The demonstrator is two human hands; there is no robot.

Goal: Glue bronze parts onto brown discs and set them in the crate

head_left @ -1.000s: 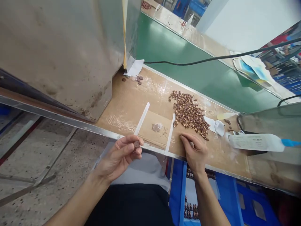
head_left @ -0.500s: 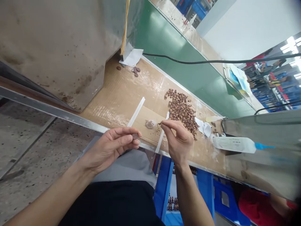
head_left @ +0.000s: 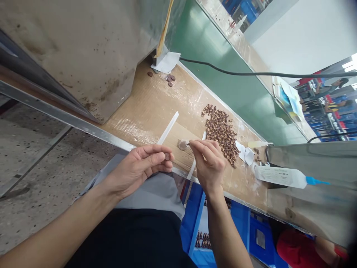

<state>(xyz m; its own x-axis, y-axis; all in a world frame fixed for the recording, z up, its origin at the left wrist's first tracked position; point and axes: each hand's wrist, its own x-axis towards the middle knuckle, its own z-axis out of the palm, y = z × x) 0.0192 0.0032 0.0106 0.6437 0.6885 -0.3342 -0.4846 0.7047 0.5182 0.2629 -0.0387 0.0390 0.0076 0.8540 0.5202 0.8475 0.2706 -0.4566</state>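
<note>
My left hand (head_left: pixel 142 165) pinches a small brown disc (head_left: pixel 167 156) between thumb and fingers, just in front of the bench edge. My right hand (head_left: pixel 208 162) pinches a tiny copper part (head_left: pixel 188 143) and holds its tip over a small blob of clear glue (head_left: pixel 182 144) on a cardboard sheet (head_left: pixel 178 139). Two white strips (head_left: pixel 168 127) frame that sheet. A pile of small copper parts (head_left: pixel 221 128) lies just beyond my right hand.
A white glue bottle with a blue tip (head_left: pixel 284 176) lies at the right. Crumpled white paper (head_left: pixel 244 152) sits beside the pile. Loose brown discs (head_left: pixel 169 78) lie near a grey metal housing (head_left: pixel 83 48). A green conveyor belt (head_left: pixel 223 74) and black cable (head_left: pixel 251 73) run behind. Blue bins (head_left: pixel 206 227) stand below.
My right hand left the bench by the pile, picked up a tiny copper part and brought it to the glue blob. My left hand kept the disc and shifted slightly.
</note>
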